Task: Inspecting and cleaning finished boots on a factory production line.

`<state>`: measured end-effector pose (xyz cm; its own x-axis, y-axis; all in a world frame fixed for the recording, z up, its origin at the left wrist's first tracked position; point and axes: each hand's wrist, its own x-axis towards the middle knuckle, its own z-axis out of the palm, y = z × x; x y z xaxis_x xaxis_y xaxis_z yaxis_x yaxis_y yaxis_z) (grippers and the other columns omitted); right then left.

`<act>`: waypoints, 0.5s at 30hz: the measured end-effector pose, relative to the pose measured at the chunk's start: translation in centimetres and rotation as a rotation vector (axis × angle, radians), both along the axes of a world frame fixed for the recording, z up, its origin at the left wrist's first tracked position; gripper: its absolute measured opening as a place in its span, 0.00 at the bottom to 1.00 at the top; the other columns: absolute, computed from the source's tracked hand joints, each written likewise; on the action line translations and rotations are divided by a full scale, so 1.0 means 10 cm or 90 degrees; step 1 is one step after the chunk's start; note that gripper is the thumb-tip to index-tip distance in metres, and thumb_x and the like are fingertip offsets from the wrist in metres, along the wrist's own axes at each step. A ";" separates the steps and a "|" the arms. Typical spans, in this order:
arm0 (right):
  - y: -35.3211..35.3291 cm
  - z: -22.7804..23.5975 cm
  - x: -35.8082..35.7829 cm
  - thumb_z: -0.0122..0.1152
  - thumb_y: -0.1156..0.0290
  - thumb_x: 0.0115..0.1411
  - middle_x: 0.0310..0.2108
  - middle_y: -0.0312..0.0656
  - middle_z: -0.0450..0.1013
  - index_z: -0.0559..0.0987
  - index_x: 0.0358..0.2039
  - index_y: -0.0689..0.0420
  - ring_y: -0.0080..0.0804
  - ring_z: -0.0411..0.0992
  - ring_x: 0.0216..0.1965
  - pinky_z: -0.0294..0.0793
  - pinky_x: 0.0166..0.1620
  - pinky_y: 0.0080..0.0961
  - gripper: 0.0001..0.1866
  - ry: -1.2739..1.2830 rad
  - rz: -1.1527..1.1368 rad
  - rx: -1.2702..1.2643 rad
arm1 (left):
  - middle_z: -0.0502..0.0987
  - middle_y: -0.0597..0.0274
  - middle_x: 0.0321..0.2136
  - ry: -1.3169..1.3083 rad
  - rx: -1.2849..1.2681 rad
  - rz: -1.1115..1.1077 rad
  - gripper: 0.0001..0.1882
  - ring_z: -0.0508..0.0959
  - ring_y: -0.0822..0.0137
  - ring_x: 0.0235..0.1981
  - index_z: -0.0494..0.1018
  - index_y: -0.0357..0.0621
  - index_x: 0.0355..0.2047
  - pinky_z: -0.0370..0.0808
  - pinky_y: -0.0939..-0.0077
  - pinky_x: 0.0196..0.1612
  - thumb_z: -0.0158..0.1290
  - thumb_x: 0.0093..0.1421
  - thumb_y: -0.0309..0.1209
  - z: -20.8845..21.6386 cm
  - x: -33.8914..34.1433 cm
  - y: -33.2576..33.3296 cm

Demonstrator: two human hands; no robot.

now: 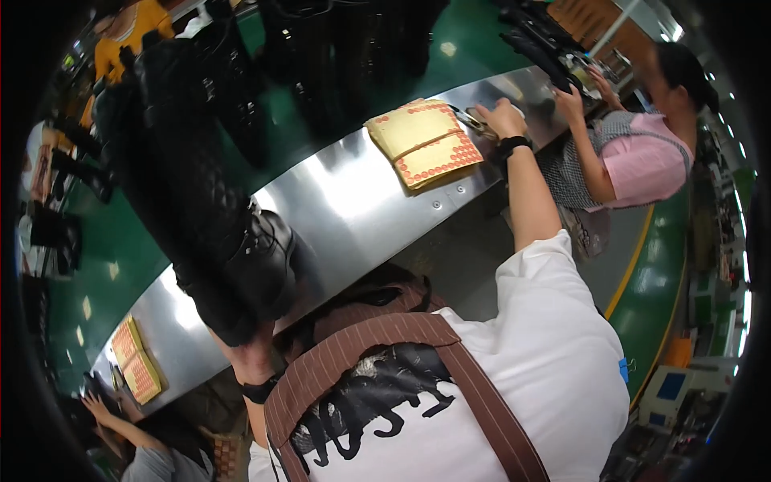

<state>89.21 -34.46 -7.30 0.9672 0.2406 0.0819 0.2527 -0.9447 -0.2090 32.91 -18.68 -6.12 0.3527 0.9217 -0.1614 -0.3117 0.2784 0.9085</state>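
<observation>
My left hand (250,363) is wrapped round the lower part of a tall black lace-up boot (233,241), holding it tilted above the near edge of the metal shelf. The boot hides most of its fingers. Farther right, my right hand (504,120) is closed at a small metal tool (472,119) that looks like scissors; its fingers partly cover the tool. Just left of this tool lies a thick stack of yellow sheets (426,145) with orange-red round labels, a band across it.
A long shiny metal shelf (345,209) runs beside a green conveyor (120,249) carrying more black boots (337,56). A second yellow stack (138,361) lies at the near left. Co-workers work at the right (642,153), lower left (161,458) and far left (128,36).
</observation>
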 end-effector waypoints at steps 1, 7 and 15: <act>-0.05 -0.09 0.13 0.63 0.36 0.46 0.48 0.51 0.75 0.72 0.51 0.58 0.47 0.74 0.50 0.71 0.49 0.42 0.42 0.047 0.037 -0.035 | 0.71 0.57 0.54 -0.172 -0.175 -0.021 0.31 0.72 0.61 0.54 0.64 0.39 0.57 0.68 0.64 0.59 0.57 0.57 0.40 0.06 0.04 0.00; 0.02 -0.32 0.39 0.74 0.52 0.44 0.47 0.50 0.76 0.79 0.45 0.61 0.41 0.75 0.46 0.72 0.49 0.32 0.32 -0.027 0.187 0.170 | 0.76 0.58 0.48 -0.376 -0.384 -0.024 0.27 0.76 0.59 0.49 0.70 0.44 0.52 0.73 0.58 0.54 0.45 0.62 0.51 0.21 0.06 0.05; 0.58 0.74 -1.97 0.67 0.61 0.56 0.30 0.41 0.76 0.77 0.35 0.62 0.28 0.75 0.30 0.73 0.35 0.22 0.16 0.107 0.639 0.646 | 0.76 0.61 0.47 -0.380 -0.375 -0.093 0.32 0.75 0.62 0.49 0.70 0.50 0.52 0.75 0.58 0.48 0.39 0.60 0.60 0.15 -0.01 0.06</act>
<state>69.49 -28.70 0.10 0.4413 0.7226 0.5321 0.6155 0.1877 -0.7654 32.77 -18.13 -4.65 0.6399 0.6844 -0.3494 -0.6164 0.7287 0.2984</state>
